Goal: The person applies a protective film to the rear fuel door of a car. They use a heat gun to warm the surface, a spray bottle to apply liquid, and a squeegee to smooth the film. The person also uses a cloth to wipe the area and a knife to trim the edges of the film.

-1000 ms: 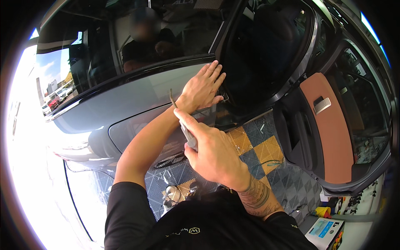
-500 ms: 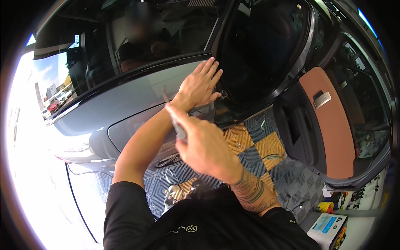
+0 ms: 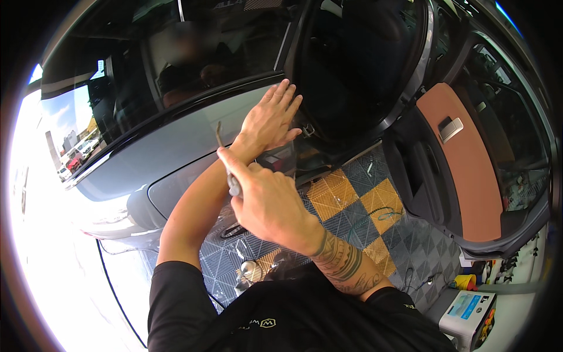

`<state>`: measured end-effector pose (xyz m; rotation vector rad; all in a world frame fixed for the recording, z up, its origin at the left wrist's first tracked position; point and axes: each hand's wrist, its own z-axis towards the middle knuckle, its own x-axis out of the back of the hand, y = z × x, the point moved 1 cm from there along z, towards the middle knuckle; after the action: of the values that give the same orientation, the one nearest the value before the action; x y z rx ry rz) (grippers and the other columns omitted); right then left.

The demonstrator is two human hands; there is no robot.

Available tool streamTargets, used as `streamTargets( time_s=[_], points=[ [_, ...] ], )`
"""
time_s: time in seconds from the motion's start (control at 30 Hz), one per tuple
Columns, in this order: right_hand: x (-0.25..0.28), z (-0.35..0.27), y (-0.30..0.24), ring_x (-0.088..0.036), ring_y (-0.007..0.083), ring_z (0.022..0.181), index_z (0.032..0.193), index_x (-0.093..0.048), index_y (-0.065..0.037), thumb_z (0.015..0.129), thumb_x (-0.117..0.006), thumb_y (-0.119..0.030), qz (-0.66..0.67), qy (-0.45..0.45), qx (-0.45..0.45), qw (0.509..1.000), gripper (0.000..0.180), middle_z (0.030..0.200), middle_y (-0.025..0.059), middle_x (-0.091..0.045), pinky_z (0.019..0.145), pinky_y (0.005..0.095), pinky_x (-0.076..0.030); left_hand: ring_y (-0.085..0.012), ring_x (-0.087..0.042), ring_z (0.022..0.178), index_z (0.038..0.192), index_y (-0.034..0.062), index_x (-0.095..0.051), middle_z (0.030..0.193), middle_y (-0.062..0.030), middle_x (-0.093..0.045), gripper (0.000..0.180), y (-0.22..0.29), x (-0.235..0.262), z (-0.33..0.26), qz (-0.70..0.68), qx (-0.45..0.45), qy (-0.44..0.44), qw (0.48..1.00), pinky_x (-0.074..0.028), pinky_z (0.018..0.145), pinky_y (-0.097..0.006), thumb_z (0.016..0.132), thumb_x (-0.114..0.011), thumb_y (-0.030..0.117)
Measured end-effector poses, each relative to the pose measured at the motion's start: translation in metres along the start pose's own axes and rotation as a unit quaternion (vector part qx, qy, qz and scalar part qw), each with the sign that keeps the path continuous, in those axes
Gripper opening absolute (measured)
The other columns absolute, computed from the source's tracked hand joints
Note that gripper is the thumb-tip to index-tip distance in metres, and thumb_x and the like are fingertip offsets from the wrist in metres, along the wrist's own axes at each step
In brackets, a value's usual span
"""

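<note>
My left hand [image 3: 271, 120] lies flat on the grey car body panel [image 3: 193, 138], its fingers spread and their tips close under the window edge. My right hand [image 3: 272, 202] crosses in front of my left forearm [image 3: 202, 202], closed around a slim tool [image 3: 220, 138]. Its grey handle end shows below the fingers, and a narrow metal tip points up beyond the index finger, beside my left wrist. Exactly what kind of tool it is, I cannot make out. From this angle I cannot tell whether the tip touches the panel.
A dark side window [image 3: 217, 53] reflects a person and the outdoors. To the right, another car door [image 3: 463, 164] with a brown inner panel stands open by the dark doorway [image 3: 352, 76]. Grey and yellow floor tiles [image 3: 334, 196] lie below. A white box-shaped device [image 3: 466, 311] is at lower right.
The whole view has shifted slightly, so the car and both hands sit further left. The tool's tip, blurred before, shows sharply now. My left hand keeps its place on the panel.
</note>
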<state>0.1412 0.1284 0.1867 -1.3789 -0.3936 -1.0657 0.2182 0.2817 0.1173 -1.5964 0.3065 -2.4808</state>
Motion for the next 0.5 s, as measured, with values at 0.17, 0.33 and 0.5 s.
streamTargets(
  time_s=[0.17, 0.33, 0.5],
  points=[
    [0.018, 0.005, 0.020, -0.066, 0.0402, 0.076, 0.141, -0.040, -0.009, 0.078, -0.064, -0.005, -0.010, 0.031, -0.043, 0.999, 0.067, 0.085, 0.0204, -0.066, 0.070, 0.0475, -0.053, -0.0331, -0.025, 0.142, 0.140, 0.0008, -0.041, 0.146, -0.0181, -0.039, 0.072, 0.000, -0.002, 0.001, -0.010, -0.004, 0.018, 1.000, -0.019, 0.119, -0.041, 0.088, -0.053, 0.049],
    [0.025, 0.004, 0.029, -0.068, 0.0394, 0.075, 0.142, -0.038, -0.005, 0.082, -0.063, -0.011, -0.014, 0.043, -0.048, 0.998, 0.065, 0.084, 0.0225, -0.066, 0.068, 0.0451, -0.056, -0.0329, -0.023, 0.143, 0.143, 0.0045, -0.038, 0.148, -0.0177, -0.036, 0.071, 0.000, -0.003, 0.002, 0.019, -0.002, -0.006, 1.000, -0.019, 0.119, -0.043, 0.091, -0.047, 0.052],
    [-0.001, 0.004, 0.003, -0.068, 0.0362, 0.070, 0.140, -0.039, -0.004, 0.082, -0.062, -0.012, 0.001, 0.007, 0.008, 1.000, 0.063, 0.085, 0.0233, -0.065, 0.064, 0.0448, -0.055, -0.0325, -0.022, 0.143, 0.143, 0.0049, -0.038, 0.149, -0.0174, -0.036, 0.073, 0.001, -0.002, 0.001, 0.018, 0.000, -0.006, 1.000, -0.019, 0.118, -0.043, 0.090, -0.047, 0.053]
  ],
)
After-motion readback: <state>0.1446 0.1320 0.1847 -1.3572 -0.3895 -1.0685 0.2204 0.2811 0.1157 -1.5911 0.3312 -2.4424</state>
